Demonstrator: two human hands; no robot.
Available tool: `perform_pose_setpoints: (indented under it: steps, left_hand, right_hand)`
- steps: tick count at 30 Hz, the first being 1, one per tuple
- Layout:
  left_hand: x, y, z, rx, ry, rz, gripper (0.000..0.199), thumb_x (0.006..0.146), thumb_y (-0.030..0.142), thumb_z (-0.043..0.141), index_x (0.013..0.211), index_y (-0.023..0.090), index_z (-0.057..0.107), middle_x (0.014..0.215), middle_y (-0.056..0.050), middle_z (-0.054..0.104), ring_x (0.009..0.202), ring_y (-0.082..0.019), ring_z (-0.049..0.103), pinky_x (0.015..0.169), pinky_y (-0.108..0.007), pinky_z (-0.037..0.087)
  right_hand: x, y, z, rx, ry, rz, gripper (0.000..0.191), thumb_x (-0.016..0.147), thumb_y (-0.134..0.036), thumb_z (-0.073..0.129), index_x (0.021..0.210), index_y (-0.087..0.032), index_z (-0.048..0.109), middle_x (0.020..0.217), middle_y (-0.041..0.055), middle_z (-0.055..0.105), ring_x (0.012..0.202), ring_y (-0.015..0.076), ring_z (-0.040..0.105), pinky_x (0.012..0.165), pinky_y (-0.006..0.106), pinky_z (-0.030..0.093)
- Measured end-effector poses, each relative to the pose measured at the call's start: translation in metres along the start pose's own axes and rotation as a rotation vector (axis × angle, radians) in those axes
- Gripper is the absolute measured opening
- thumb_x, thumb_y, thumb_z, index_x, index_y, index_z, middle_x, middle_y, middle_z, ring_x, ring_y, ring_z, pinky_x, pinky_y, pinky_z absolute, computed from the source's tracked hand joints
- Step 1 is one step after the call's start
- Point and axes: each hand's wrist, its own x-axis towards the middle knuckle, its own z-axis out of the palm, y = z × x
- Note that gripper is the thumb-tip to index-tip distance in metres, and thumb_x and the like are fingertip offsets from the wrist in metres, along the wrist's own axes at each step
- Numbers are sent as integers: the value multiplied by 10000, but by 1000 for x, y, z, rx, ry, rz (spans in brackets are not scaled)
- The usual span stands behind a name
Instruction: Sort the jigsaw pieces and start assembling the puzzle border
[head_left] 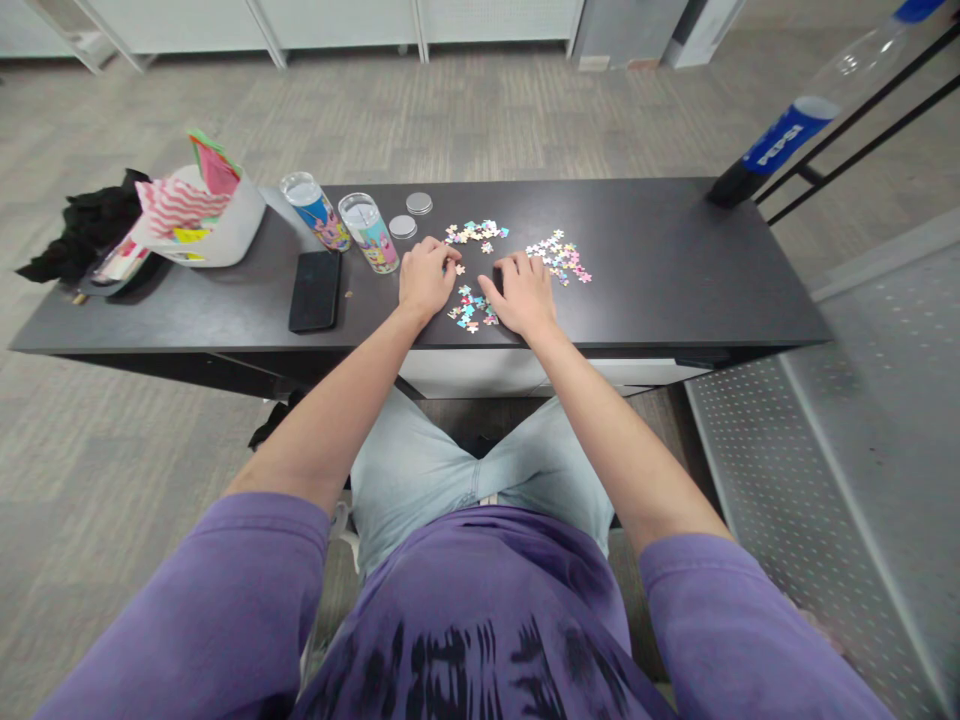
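Probably for easy reach, we had puzzle pieces [471, 232] clustered around our right fingers [525, 265], open, and left fingers [439, 248], curled; couldn't tell if those gripped any.

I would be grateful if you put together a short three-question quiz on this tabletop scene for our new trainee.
1. How many round silver discs lie on the dark table?

2. True or false: the Pepsi bottle stands toward the right end of the table, seen from the wearer's side.

3. Which of these is nearest the right hand?
a) the white bin
b) the black phone
c) the puzzle pieces

Key:
1. Two
2. True
3. c
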Motion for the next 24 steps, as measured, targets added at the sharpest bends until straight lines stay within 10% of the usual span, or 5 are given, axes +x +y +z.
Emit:
perform_pose_setpoints:
  steps: [24]
  left_hand:
    - [1,0,-4,-96,-32,-52,79,1159,285,791,1233,313,800,1626,-162,780,1669,-433,663,1478,-686,487]
  right_hand:
    - [2,6,5,-3,33,-4,527,1365,-544,536,1645,-199,818,1790,245,746,1652,511,637,1432,674,508]
